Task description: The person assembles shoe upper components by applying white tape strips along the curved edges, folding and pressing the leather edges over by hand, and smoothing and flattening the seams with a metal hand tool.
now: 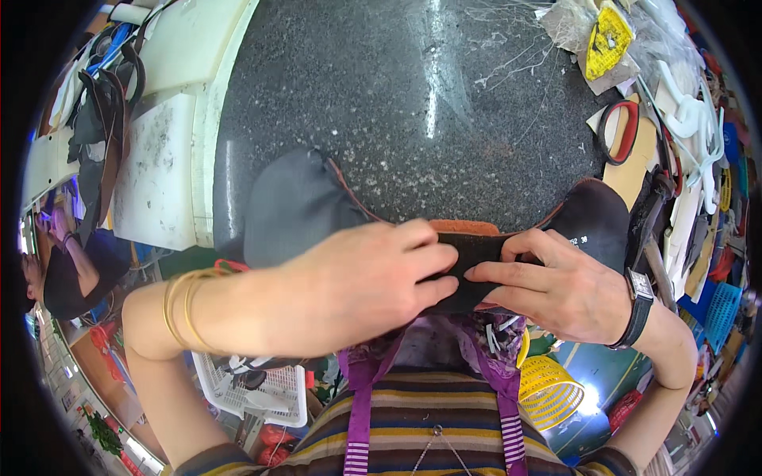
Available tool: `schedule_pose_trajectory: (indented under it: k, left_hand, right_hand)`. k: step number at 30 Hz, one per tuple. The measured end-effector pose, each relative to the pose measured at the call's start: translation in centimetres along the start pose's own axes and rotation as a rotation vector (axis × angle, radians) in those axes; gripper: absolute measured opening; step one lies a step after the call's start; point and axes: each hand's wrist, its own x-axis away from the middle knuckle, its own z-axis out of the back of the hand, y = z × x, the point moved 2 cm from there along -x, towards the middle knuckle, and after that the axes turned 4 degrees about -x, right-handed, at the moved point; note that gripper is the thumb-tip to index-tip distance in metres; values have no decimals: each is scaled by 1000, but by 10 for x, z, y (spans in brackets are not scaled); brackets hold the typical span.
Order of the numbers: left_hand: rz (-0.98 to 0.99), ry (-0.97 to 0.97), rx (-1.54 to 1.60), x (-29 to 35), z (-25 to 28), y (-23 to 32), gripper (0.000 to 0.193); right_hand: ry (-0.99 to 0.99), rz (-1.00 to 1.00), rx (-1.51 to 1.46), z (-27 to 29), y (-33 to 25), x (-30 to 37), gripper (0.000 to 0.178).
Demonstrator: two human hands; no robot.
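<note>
Both hands, left hand (365, 278) and right hand (556, 285), pinch the middle of a dark shoe upper (476, 254) at the near edge of the speckled tabletop (397, 103), centre frame. If the grip loosens, the fold could slip askew. Red-handled scissors (619, 131) lie upper right.

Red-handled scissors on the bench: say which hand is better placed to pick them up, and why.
Right, probably. The scissors lie at the bench's right side, above the right hand. The left hand sits farther left. Both hands press the dark shoe upper, so either must let go.
</note>
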Motion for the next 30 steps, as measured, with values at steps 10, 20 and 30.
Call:
schedule_pose_trajectory:
  k: [10,20,30]
  left_hand:
    - [13,206,-145,7,-12,9,36]
    - [-23,408,121,35,-13,2,32]
    - [186,587,144,91,-23,-17,27]
  right_hand:
    - [154,-172,55,-17,-18,-25,12]
    - [137,-198,467,-37,-47,-32,15]
    - [118,-136,288,-13,-73,-67,37]
